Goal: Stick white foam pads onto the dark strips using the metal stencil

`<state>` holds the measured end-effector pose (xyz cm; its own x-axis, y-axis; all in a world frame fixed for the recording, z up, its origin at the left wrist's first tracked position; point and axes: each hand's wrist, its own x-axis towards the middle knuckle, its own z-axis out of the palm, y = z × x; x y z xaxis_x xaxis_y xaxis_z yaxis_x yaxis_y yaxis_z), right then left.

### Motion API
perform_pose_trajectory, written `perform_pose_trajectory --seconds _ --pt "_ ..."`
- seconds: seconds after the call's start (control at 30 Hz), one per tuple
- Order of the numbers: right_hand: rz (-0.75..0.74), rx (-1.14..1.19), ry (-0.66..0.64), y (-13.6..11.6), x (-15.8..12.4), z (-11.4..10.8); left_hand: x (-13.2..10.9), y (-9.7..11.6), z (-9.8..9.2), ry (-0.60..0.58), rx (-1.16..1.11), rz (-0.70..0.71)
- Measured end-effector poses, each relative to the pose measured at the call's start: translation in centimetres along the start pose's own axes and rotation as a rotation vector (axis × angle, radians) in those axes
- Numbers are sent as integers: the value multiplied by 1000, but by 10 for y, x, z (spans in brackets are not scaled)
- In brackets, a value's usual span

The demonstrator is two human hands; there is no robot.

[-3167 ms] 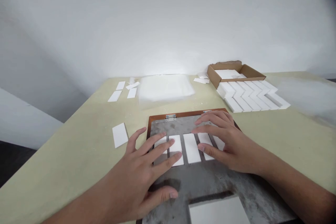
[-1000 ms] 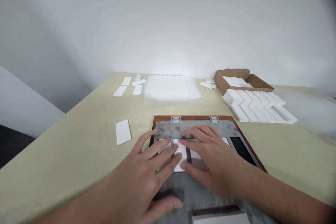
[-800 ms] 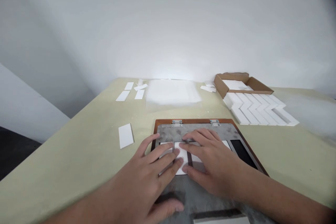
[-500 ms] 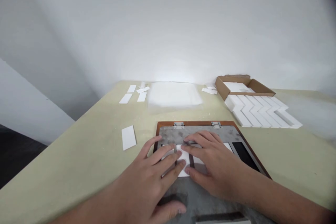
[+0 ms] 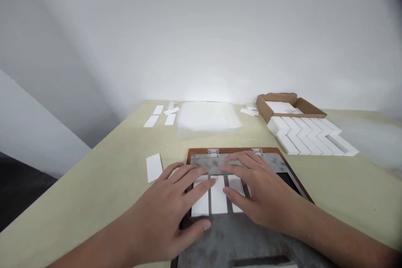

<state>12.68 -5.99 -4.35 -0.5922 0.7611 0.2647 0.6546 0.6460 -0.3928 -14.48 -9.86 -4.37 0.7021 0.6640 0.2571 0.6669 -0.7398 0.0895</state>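
A grey plate with rectangular slots lies hinged to a brown wooden base in front of me. White rectangular cards fill the slots on the left and in the middle; one is the middle card. My left hand is spread over the left card, its index fingertip at the top of the middle card. Over the cards to the right of it reaches my right hand, fingers apart, thumb by the middle card's right edge. Neither hand grasps anything. A dark slot shows beyond my right wrist.
One loose white card lies left of the plate, with several more at the back left. A blurred white stack stands behind. On the right are a cardboard box and rows of white cards.
My left hand has shifted left and its fingers have drawn back from the middle card, which shows more fully. My right fingers have lifted or slid slightly up the plate.
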Motion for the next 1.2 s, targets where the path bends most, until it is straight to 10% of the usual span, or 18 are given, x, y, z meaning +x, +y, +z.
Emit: perform_pose_trajectory --seconds 1.2 --pt "-3 56 -37 4 2 -5 0 -8 -5 0 -20 -34"
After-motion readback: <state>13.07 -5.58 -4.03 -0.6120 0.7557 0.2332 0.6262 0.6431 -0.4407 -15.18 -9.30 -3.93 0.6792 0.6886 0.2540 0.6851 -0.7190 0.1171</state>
